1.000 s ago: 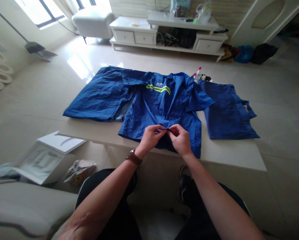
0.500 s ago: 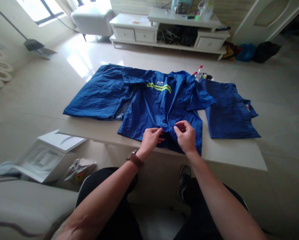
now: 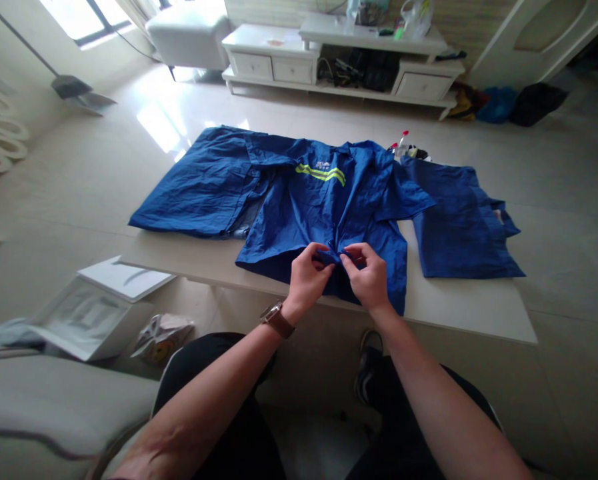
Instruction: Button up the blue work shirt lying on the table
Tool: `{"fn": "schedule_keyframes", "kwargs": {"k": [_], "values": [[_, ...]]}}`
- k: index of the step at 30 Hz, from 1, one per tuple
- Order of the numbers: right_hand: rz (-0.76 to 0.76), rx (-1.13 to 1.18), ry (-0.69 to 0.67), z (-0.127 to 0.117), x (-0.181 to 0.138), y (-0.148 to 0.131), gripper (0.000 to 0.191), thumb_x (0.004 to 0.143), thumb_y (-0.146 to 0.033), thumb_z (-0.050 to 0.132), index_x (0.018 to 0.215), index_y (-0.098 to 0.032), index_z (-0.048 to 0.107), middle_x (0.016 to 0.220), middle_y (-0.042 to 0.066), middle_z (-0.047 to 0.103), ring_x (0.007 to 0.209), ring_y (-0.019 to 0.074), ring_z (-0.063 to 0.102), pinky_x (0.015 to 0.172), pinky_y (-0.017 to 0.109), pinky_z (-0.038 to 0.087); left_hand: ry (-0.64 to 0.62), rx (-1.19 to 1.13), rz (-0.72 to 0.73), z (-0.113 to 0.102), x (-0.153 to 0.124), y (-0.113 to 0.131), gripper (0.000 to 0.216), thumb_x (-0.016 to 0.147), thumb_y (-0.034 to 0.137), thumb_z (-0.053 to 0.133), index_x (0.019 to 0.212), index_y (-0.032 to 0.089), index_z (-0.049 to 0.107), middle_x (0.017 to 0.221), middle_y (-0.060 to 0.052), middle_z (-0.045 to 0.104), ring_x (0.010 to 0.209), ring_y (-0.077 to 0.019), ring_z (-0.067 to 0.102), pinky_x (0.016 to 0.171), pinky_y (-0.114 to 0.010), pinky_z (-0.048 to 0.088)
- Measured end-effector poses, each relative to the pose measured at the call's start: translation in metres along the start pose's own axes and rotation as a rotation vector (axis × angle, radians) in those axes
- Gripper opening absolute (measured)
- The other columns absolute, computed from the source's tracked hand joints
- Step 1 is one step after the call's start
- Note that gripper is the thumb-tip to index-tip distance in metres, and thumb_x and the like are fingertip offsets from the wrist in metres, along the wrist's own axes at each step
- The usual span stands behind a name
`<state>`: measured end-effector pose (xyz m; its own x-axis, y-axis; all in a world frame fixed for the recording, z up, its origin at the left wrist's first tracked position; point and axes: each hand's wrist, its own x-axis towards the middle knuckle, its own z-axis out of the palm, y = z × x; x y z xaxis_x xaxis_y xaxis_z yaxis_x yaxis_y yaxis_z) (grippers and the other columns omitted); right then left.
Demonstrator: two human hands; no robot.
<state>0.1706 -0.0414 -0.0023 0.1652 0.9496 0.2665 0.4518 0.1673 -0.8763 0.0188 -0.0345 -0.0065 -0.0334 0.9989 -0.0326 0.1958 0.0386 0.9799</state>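
A blue work shirt (image 3: 323,207) with a yellow-green reflective stripe lies spread on a pale low table (image 3: 473,307), collar away from me. My left hand (image 3: 307,277), with a brown watch at the wrist, pinches the left front edge of the shirt near its lower opening. My right hand (image 3: 367,275) pinches the facing edge. The fingertips of both hands meet at the front placket. A second blue garment (image 3: 459,223) lies flat on the right of the table, and more blue cloth (image 3: 203,187) extends to the left.
Small bottles (image 3: 403,147) stand at the table's far edge. An open white box (image 3: 99,310) and a crumpled bag (image 3: 161,333) sit on the floor at left. A white TV cabinet (image 3: 339,63) lines the far wall. A grey sofa arm (image 3: 53,407) is at lower left.
My hands came apart briefly half a second ago, then closed together again on the shirt's front edges, slightly higher up the placket. The view shifted a little.
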Motion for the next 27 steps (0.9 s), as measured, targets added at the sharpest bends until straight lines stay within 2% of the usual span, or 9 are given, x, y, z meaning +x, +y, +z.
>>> {"fn": "schedule_keyframes", "kwargs": {"k": [3, 9, 15, 23, 27], "values": [[0.034, 0.019, -0.029, 0.0031, 0.0001, 0.0035, 0.019, 0.088, -0.04, 0.071, 0.095, -0.022, 0.071, 0.088, 0.006, 0.074, 0.076, 0.0214, 0.066, 0.072, 0.035, 0.054, 0.007, -0.026, -0.001, 0.0001, -0.0001, 0.0027, 0.041, 0.073, 0.012, 0.078, 0.111, 0.02, 0.066, 0.098, -0.001, 0.07, 0.058, -0.0047, 0.061, 0.055, -0.016, 0.045], [0.078, 0.075, -0.042, 0.0062, -0.0002, 0.0033, 0.019, 0.085, -0.04, 0.073, 0.092, -0.022, 0.071, 0.082, 0.004, 0.073, 0.071, 0.0204, 0.066, 0.068, 0.033, 0.052, 0.001, -0.049, 0.009, 0.0002, 0.0, 0.0035, 0.04, 0.073, 0.01, 0.077, 0.11, 0.021, 0.063, 0.092, 0.001, 0.07, 0.063, -0.0071, 0.066, 0.059, -0.016, 0.049], [0.121, 0.114, -0.065, 0.0085, 0.0, 0.0074, 0.02, 0.083, -0.041, 0.074, 0.088, -0.022, 0.069, 0.079, 0.004, 0.072, 0.069, 0.0205, 0.066, 0.068, 0.034, 0.053, -0.016, -0.031, 0.025, -0.0003, -0.002, 0.0043, 0.042, 0.074, 0.012, 0.077, 0.113, 0.022, 0.063, 0.094, 0.001, 0.071, 0.059, -0.007, 0.064, 0.056, -0.017, 0.048], [0.088, -0.013, -0.025, 0.0065, -0.0018, 0.0001, 0.016, 0.084, -0.038, 0.068, 0.086, -0.023, 0.067, 0.072, 0.002, 0.067, 0.063, 0.0185, 0.062, 0.065, 0.032, 0.052, -0.017, -0.03, 0.047, 0.0022, -0.0032, 0.004, 0.039, 0.074, 0.011, 0.075, 0.11, 0.022, 0.064, 0.095, 0.001, 0.072, 0.06, -0.0068, 0.065, 0.056, -0.016, 0.048], [0.091, -0.007, -0.027, 0.0075, -0.0032, -0.002, 0.013, 0.084, -0.036, 0.067, 0.086, -0.023, 0.066, 0.07, 0.001, 0.066, 0.061, 0.0181, 0.061, 0.064, 0.031, 0.051, -0.023, -0.039, 0.035, 0.0024, -0.0034, 0.0033, 0.039, 0.075, 0.013, 0.075, 0.111, 0.022, 0.063, 0.095, 0.001, 0.072, 0.06, -0.008, 0.067, 0.054, -0.016, 0.047]]}}
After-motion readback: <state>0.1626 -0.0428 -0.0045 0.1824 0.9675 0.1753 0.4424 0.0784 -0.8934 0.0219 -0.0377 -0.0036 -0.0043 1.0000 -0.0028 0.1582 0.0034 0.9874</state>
